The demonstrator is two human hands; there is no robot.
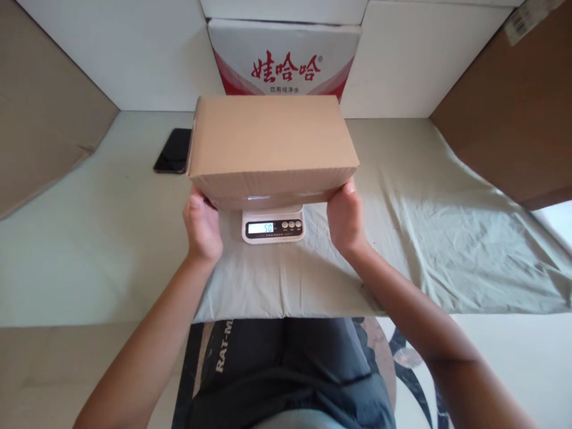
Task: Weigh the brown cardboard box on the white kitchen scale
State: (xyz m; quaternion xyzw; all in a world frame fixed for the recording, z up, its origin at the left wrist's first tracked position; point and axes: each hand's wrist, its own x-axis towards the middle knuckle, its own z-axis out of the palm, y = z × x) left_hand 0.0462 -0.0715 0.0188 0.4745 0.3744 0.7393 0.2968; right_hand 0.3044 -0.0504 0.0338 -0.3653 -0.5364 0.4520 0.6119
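A plain brown cardboard box [271, 146] sits in the upper middle of the frame, closed, its long side running left to right, directly over a small white kitchen scale [273, 224] whose lit display and buttons show just below the box's near edge. The left hand [202, 226] grips the box's lower left corner, thumb up against the near face and the other fingers hidden beneath. The right hand [345, 215] holds the lower right corner the same way, curled around the edge with the fingertips out of sight under the box. The scale rests on a wrinkled pale green cloth [415, 238] spread across the centre and right. A black phone [173, 151] lies flat to the left of the box. Behind the box stands a white carton with red lettering [285, 59].
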